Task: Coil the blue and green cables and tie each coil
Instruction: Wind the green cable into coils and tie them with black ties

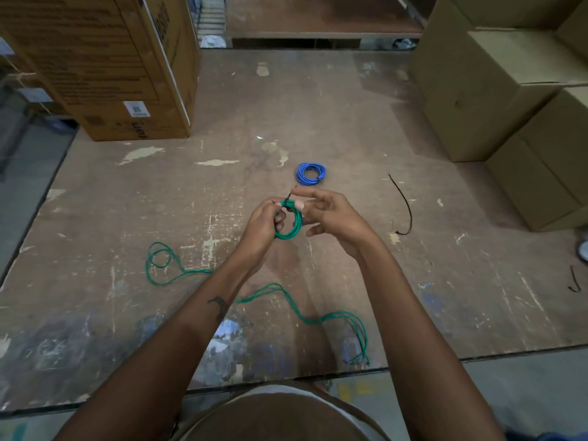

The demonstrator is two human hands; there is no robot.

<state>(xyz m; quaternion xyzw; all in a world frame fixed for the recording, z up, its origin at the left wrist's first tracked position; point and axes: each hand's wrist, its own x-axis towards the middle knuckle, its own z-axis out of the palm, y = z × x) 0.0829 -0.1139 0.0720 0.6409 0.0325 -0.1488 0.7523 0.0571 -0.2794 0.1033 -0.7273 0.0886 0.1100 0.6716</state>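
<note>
A small green cable coil (pixel 291 226) hangs above the table, held at its top by my left hand (pixel 261 225). A thin black tie (pixel 289 195) wraps the coil's top and sticks up. My right hand (pixel 327 214) pinches that tie at the coil's top with thumb and forefinger, other fingers spread. A blue cable coil (pixel 311 173), with a black tie on it, lies on the table just beyond my hands. More loose green cable lies on the table: loops at the left (pixel 160 265) and a bundle of strands near the front edge (pixel 334 318).
A loose black tie (pixel 405 205) lies right of my hands; another small one (pixel 574 281) is far right. A large printed carton (pixel 105 65) stands at the back left, plain cartons (pixel 509 100) at the right. The worn table's front edge (pixel 286 377) is close to my body.
</note>
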